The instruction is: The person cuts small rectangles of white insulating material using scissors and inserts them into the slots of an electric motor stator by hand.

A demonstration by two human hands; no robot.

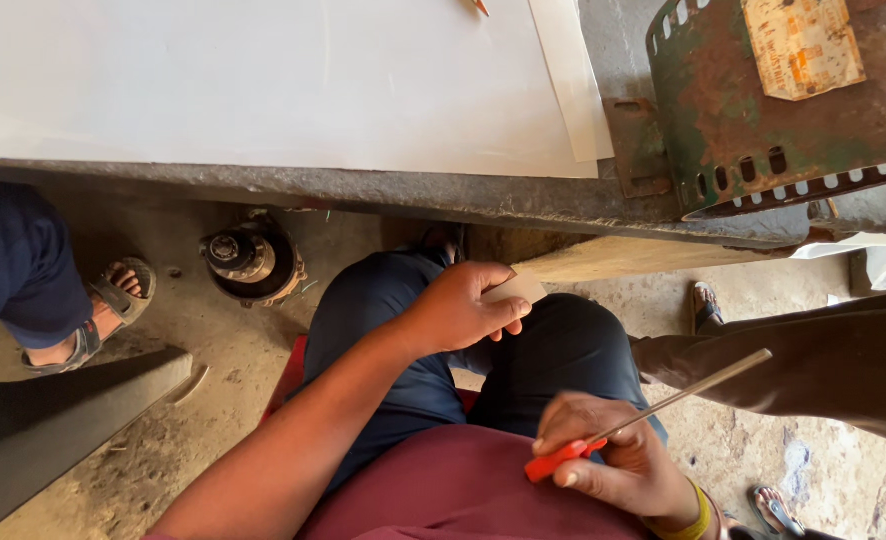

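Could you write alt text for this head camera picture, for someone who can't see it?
A seated person's left hand holds a small pale card over dark-trousered knees, while the right hand grips a red-handled screwdriver. Ahead, a white sheet lies on a worn workbench beside a rusty green metal part.

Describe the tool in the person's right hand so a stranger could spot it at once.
Start at the grey workbench under white sheets, then drop to the seated person's lap. The right hand holds a screwdriver. Its red handle and thin metal shaft set it apart from the pale card in the left hand.
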